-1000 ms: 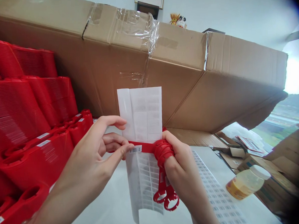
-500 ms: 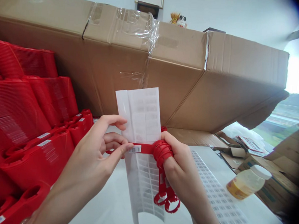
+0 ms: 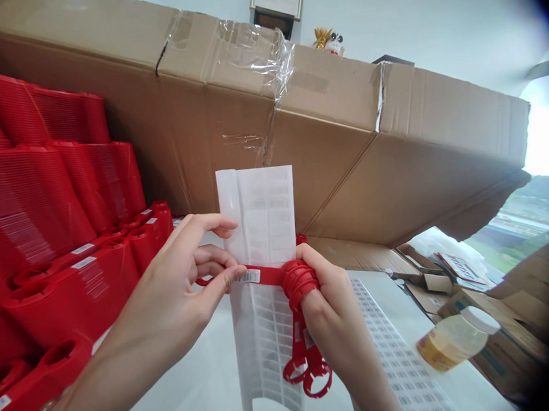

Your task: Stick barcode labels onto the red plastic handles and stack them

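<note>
My left hand (image 3: 181, 286) pinches a red plastic strip (image 3: 270, 276) with its thumb at a small barcode label (image 3: 251, 275) on the strip. Its index finger is bent in front of a white label sheet (image 3: 267, 211). My right hand (image 3: 332, 289) is closed round a bunch of red plastic strips with ring-shaped ends (image 3: 317, 378), several of which hang below the fist. The sheet stands up behind the stretched strip and curls down below it, its printed grid showing through. How the right fingers grip behind the bunch is hidden.
Stacks of red plastic strips (image 3: 34, 184), some labelled, fill the left side. A large cardboard box (image 3: 224, 122) leans across the back. On the right of the white table lie a barcode label sheet (image 3: 399, 362) and a capped clear jar (image 3: 456, 340). Cardboard boxes (image 3: 503, 343) stand beyond.
Both hands keep the same grip on the strips. The whole scene has shifted slightly down in view, and the left thumb still presses at the barcode label.
</note>
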### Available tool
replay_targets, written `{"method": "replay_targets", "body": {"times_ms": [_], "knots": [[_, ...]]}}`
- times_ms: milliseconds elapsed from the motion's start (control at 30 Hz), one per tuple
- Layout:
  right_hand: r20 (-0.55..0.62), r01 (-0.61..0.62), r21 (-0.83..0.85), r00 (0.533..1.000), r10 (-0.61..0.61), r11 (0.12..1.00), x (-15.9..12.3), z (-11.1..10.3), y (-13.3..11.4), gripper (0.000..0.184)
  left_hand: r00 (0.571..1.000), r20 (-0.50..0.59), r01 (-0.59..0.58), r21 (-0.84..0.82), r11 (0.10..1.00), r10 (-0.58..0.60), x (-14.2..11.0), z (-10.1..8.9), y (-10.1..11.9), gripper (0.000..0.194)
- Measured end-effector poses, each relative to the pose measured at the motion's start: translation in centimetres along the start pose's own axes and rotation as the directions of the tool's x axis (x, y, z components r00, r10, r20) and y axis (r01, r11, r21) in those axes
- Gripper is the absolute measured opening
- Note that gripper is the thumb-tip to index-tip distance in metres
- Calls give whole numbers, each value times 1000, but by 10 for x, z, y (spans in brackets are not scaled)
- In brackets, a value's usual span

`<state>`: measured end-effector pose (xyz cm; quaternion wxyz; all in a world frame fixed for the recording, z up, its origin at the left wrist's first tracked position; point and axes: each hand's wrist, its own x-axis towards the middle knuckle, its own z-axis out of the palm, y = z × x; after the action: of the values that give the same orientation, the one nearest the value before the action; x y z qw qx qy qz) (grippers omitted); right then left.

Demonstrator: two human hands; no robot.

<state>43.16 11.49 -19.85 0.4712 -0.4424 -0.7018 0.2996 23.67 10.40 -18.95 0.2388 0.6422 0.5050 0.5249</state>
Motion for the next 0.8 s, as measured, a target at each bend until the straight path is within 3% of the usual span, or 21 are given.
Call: {"method": "replay_targets", "body": {"times_ms": [233, 367, 533, 700, 800], "knots": [[13, 23, 10, 1000, -23, 1000, -1, 0, 0, 23, 999, 13, -40, -11, 999, 40, -1, 2, 0, 31], [39, 25, 46, 999, -27, 999, -2, 0, 0, 24, 992, -52, -114, 86, 990, 119, 0, 6, -1, 25], [35, 37, 64, 999, -40, 997, 3, 5, 2, 25, 975, -168, -93, 295, 951, 148, 0, 9, -2, 26], [39, 45, 103, 998, -50, 994, 9, 14, 6, 25, 958, -182, -123, 433, 893, 221, -3, 8, -5, 19], [38, 21, 156, 999, -27, 988, 12, 16, 8, 24, 954, -182, -147, 409, 901, 239, -2, 6, -7, 19]]}}
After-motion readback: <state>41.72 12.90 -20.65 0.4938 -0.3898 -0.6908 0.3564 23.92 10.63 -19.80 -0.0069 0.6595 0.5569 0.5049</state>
